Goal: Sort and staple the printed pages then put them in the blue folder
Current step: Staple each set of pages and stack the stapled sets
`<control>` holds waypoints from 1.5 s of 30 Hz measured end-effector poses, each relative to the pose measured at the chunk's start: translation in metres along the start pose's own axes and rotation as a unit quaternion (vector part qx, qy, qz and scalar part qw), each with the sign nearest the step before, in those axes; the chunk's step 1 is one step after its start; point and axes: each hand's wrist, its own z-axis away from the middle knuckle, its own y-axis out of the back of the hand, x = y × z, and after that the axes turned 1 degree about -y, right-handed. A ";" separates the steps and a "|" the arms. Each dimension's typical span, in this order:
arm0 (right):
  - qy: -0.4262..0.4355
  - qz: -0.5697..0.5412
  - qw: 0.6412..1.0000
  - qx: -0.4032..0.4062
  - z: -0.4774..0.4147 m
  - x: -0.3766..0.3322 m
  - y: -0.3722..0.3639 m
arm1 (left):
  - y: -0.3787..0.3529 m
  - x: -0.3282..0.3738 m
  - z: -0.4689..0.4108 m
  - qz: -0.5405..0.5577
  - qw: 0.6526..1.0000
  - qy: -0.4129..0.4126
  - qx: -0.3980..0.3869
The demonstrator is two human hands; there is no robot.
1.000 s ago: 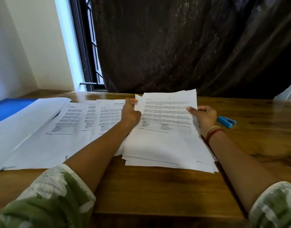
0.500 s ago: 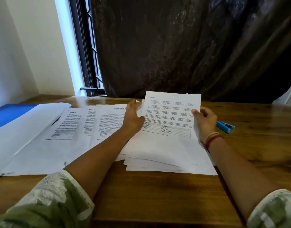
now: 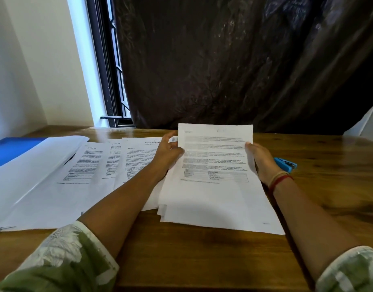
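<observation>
While both hands, left hand (image 3: 167, 154) and right hand (image 3: 262, 160), grip the page stack (image 3: 215, 182) on the desk (image 3: 181, 249), sorting looks unfinished; next needs squared edges, then the stapler (image 3: 285, 164) beside it, the blue folder (image 3: 10, 150) far left.

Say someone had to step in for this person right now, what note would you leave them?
The left hand and right hand each grip a side of the page stack, far edge lifted off the table.
Other pages lie spread to the left, partly over the blue folder. The stapler lies behind the right hand.
Sorting is underway; stapling and filing remain.
</observation>
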 end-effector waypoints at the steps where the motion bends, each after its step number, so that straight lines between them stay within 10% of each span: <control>1: -0.001 0.018 1.000 -0.002 0.001 0.000 -0.001 | 0.000 0.001 0.001 0.006 1.000 -0.009 -0.006; 28: 0.102 -0.060 0.984 0.133 0.002 0.012 0.000 | 0.010 0.001 0.005 0.078 0.996 -0.021 -0.044; 45: 0.159 -0.104 0.979 0.077 0.002 0.013 0.002 | 0.009 -0.002 0.003 0.116 0.993 0.003 -0.034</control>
